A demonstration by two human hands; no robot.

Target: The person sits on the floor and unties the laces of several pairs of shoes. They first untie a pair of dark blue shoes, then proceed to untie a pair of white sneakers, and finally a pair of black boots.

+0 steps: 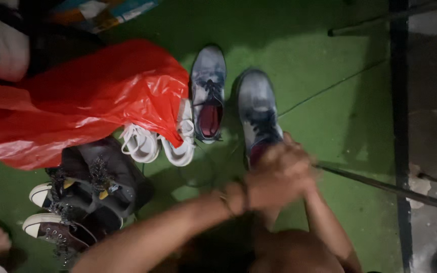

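Both hands, left hand and right hand, clasp together at the heel of the right-hand grey sneaker on the green floor; grip blurred, hold uncertain. Next move probably calls for firm purchase on the heel.

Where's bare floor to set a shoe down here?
Free: green floor between the right blue sneaker and the dark post. Crowded: left, where the red plastic bag, white shoes and dark sneakers bunch together.
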